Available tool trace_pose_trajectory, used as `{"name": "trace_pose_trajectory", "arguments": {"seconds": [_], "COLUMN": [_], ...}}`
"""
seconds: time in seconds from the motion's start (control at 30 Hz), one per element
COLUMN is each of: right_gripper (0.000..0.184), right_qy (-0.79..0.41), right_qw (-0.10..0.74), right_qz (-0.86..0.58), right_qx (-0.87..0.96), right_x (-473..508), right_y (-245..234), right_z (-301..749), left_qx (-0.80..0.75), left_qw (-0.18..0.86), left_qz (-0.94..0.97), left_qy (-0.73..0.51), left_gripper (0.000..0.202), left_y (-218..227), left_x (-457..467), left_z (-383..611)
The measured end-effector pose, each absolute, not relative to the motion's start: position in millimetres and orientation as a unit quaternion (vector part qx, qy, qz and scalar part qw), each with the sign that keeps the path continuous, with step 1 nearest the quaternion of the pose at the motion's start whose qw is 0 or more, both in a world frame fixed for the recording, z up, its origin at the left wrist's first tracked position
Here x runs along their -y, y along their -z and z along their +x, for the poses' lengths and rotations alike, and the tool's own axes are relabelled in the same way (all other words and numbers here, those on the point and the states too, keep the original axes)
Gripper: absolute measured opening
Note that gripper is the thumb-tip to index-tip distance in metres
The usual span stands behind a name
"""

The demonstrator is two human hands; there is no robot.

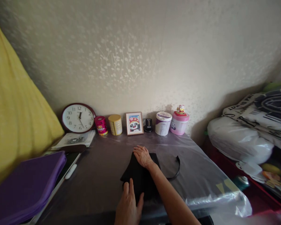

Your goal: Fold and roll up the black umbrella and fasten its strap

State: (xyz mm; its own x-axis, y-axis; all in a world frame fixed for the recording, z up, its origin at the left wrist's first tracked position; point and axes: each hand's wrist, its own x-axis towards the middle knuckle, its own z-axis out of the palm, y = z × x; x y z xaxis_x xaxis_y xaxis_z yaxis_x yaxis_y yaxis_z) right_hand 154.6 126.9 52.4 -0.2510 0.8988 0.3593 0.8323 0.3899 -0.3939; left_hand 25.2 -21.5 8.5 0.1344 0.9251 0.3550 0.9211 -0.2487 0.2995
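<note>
A folded black cloth (140,176) lies on the table, with a thin black strap (178,167) curling out from its right side. My right hand (142,156) rests flat on the cloth's far part, fingers stretched toward the upper left. Nearer to me, my left hand (129,203) touches the cloth's near left part, its thumb apart from the extended fingers. Neither hand grips the cloth. My right forearm covers some of the cloth's right side.
Clear plastic covers the table (98,184). Along the wall stand a clock (78,118), a framed panda picture (134,123) and several tins, including a yellow tin (115,125). Purple folded fabric (30,184) lies at left. White bags (239,139) are piled at right.
</note>
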Motion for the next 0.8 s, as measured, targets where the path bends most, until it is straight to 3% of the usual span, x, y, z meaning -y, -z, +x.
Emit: {"name": "trace_pose_trajectory", "arguments": {"seconds": [0.17, 0.4, 0.8], "right_gripper": [0.027, 0.034, 0.029], "right_qy": [-0.107, -0.13, -0.238], "right_qw": [0.324, 0.382, 0.415], "right_qz": [-0.629, -0.719, -0.679], "right_qx": [0.699, 0.566, 0.556], "right_x": [-137, -101, -46], "right_y": [-55, -46, -41], "right_z": [163, 234, 237], "left_qx": [-0.618, -0.595, -0.587], "left_qw": [0.025, -0.041, -0.067], "left_qz": [0.755, 0.761, 0.763], "left_qy": [-0.215, -0.257, -0.263], "left_gripper": [0.056, 0.056, 0.052], "left_y": [-16, -13, -15], "left_x": [22, 23, 24], "left_z": [26, 23, 22]}}
